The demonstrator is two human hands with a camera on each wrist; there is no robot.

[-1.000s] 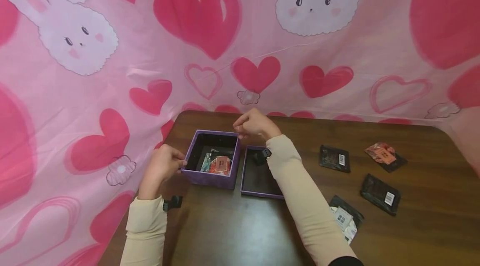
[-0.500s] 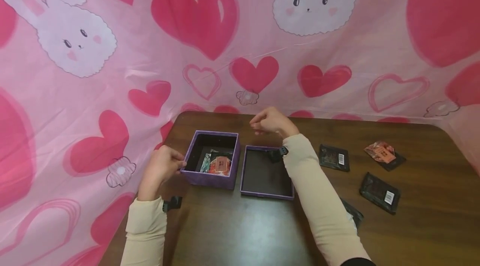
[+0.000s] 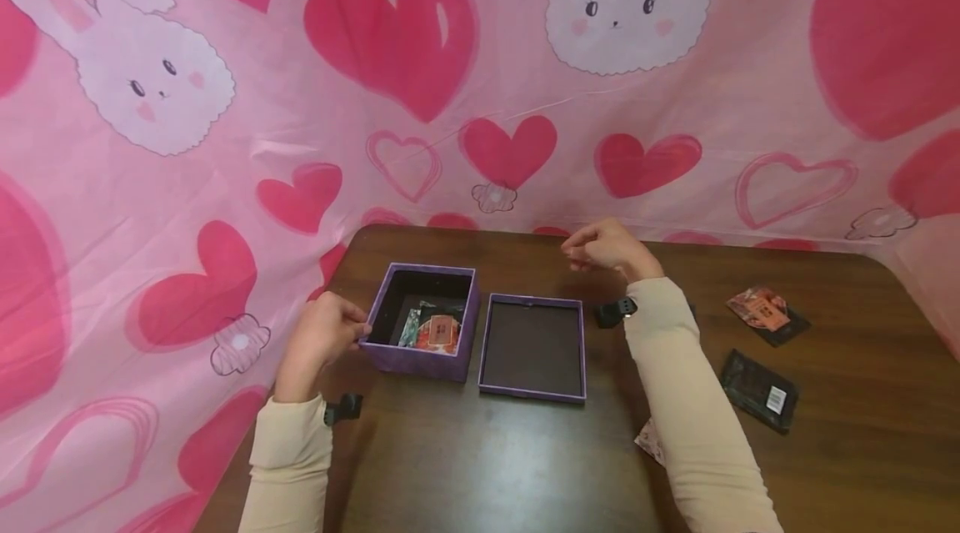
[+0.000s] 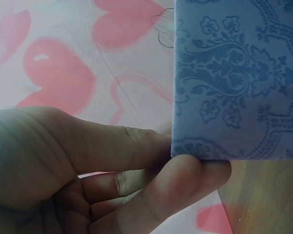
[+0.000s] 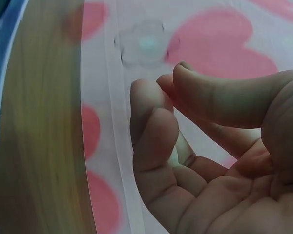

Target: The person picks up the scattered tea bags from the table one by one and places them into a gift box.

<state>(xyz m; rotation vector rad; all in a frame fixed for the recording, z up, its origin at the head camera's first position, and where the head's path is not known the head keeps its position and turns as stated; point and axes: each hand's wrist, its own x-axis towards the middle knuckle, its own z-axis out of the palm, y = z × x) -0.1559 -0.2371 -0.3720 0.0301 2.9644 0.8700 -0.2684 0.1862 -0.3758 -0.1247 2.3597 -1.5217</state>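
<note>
My left hand (image 3: 322,341) grips the near left corner of a purple open-topped box (image 3: 420,362). The left wrist view shows the thumb and fingertips at the corner of its patterned wall (image 4: 234,73). Several small printed packets (image 3: 438,333) lie inside the box, toward its near side. Right of the box is its shallow lid (image 3: 531,349), black inside with a purple rim. Above the table, beyond the lid's far right corner, my right hand (image 3: 611,249) has loosely curled fingers. Nothing is between its thumb and fingers (image 5: 154,131) in the right wrist view.
At the table's right lie a black packet with a barcode label (image 3: 761,389) and an orange-printed packet (image 3: 765,312). The right sleeve (image 3: 693,399) partly covers a pale packet (image 3: 651,439) and hides most of another. A pink heart-print cloth (image 3: 517,66) hangs behind the wooden table (image 3: 450,458).
My right hand has moved right, from the box's far right corner across and past the lid, uncovering the lid. The right sleeve now covers more packets. My left hand stays at the box corner.
</note>
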